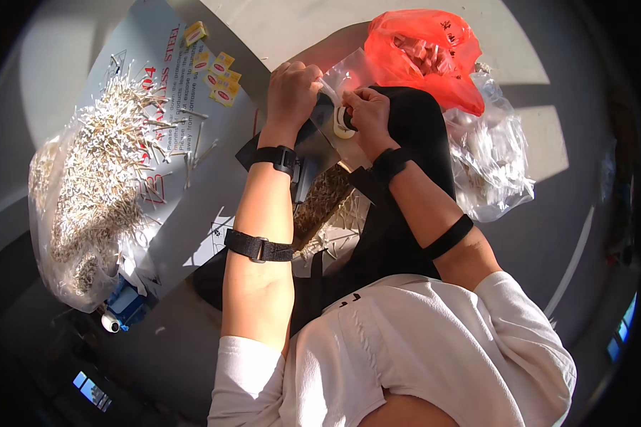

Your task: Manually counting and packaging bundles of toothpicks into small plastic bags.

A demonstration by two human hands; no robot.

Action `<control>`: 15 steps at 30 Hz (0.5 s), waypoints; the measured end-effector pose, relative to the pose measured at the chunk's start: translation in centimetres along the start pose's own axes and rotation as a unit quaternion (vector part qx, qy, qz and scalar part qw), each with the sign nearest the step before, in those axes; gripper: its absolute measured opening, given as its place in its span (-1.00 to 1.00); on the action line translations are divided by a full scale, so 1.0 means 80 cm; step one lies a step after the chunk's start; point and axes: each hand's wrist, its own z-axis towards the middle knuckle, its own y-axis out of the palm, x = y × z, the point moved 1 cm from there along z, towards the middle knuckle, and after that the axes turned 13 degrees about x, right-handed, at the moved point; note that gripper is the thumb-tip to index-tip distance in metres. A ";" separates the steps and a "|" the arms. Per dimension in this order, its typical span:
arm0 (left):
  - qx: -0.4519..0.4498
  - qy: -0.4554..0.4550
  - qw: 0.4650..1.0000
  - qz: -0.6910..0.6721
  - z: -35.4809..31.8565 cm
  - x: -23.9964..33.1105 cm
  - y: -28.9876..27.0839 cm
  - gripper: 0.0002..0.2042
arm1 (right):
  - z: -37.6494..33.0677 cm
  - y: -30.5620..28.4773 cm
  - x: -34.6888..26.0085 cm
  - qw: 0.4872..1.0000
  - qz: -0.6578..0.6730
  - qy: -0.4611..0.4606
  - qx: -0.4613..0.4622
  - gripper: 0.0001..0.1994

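Note:
Both hands meet above my lap. My left hand (294, 94) is closed, its fingertips pinching the edge of a small clear plastic bag (354, 69). A whitish strip runs from those fingertips down toward a pale ring that looks like a tape roll (342, 130). My right hand (370, 114) is closed at the ring's dark opening, fingers bent round its side. The exact grip is partly hidden by the fingers. Below the hands, between my legs, a brown-sided box (320, 206) holds loose cotton swabs (340, 229).
Left, a large clear bag spills cotton swabs (110, 167) onto a grey printed sheet (192, 160). Small yellow packets (223, 80) lie at its far end. An open red plastic bag (427, 53) holds reddish packets; a clear bag of white items (493, 160) sits below it.

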 end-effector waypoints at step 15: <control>-0.014 -0.004 0.996 -0.089 -0.003 -0.011 -0.053 -0.88 | -0.053 -0.001 -0.016 0.991 0.056 0.083 -0.092 -0.90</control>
